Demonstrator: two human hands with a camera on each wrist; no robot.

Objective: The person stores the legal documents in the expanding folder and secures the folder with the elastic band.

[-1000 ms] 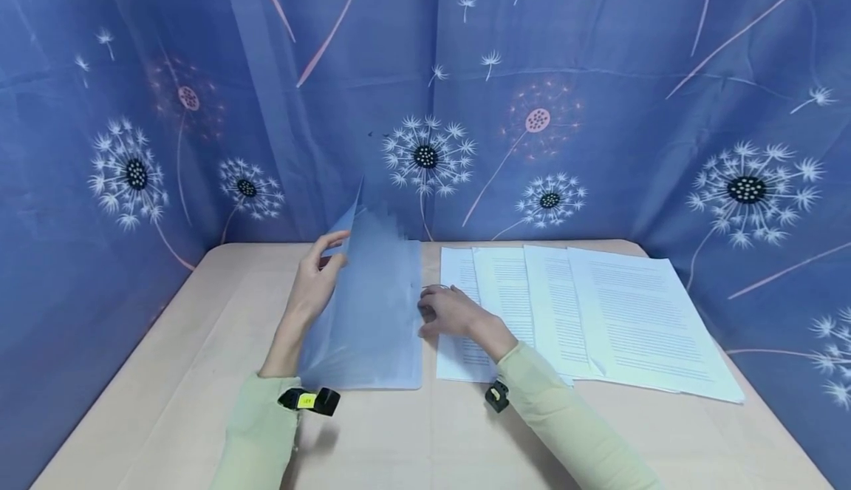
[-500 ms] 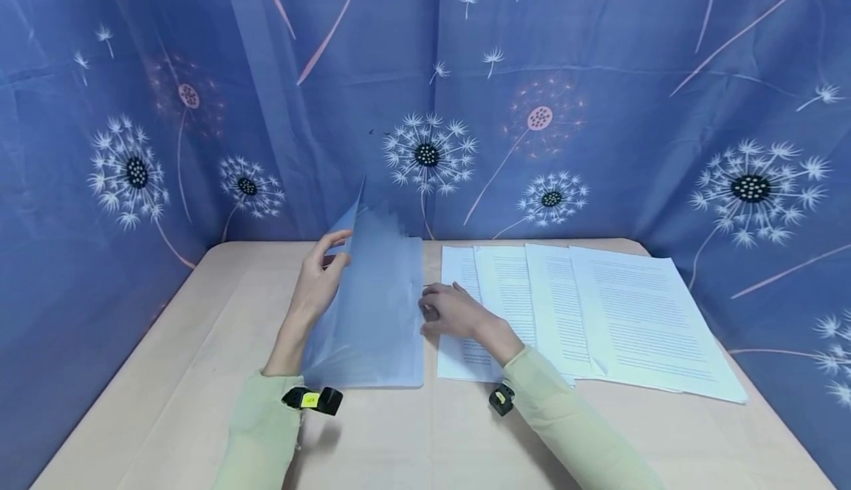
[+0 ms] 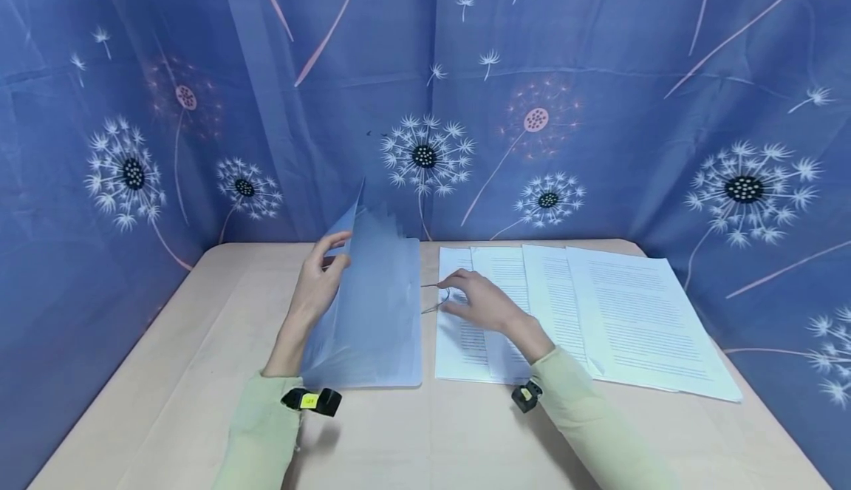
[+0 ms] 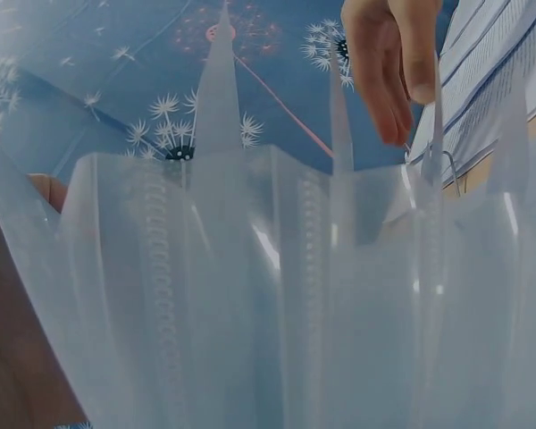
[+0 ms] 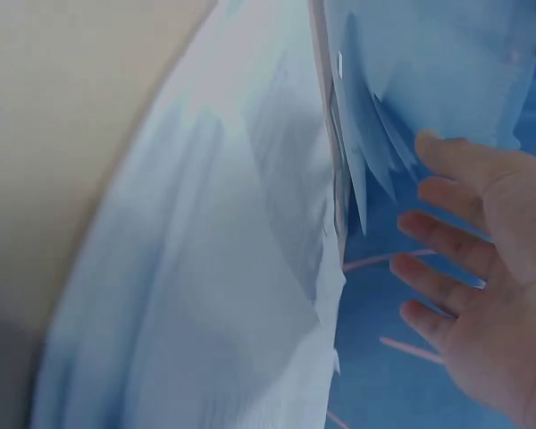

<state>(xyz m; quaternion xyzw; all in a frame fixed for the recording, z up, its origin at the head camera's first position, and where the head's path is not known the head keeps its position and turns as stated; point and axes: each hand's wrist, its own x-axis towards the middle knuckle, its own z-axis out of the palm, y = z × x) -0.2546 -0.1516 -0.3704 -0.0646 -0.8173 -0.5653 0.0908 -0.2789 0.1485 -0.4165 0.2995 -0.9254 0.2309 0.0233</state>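
A translucent blue plastic file folder [image 3: 387, 316] with several clear pockets lies on the table, its cover raised at the left. My left hand [image 3: 312, 283] holds that cover between curled fingers and thumb. In the left wrist view, the fanned clear pockets [image 4: 232, 295] fill the front and partly hide the left hand. A thin dark cord loop [image 3: 433, 308] sticks out from the folder's right edge. My right hand [image 3: 482, 301] hovers beside this loop, above the printed sheets. In the right wrist view, the right hand's thumb and fingers [image 5: 447, 241] stand apart, holding nothing visible.
Several overlapping stacks of printed paper [image 3: 638, 312] are fanned across the table's right half. A blue dandelion-patterned curtain [image 3: 425, 54] encloses the back and sides of the table [image 3: 372, 438].
My right hand has drawn back to the right from the folder's edge and its fingers have spread, so the cord loop now shows. The left hand and raised cover have stayed in place.
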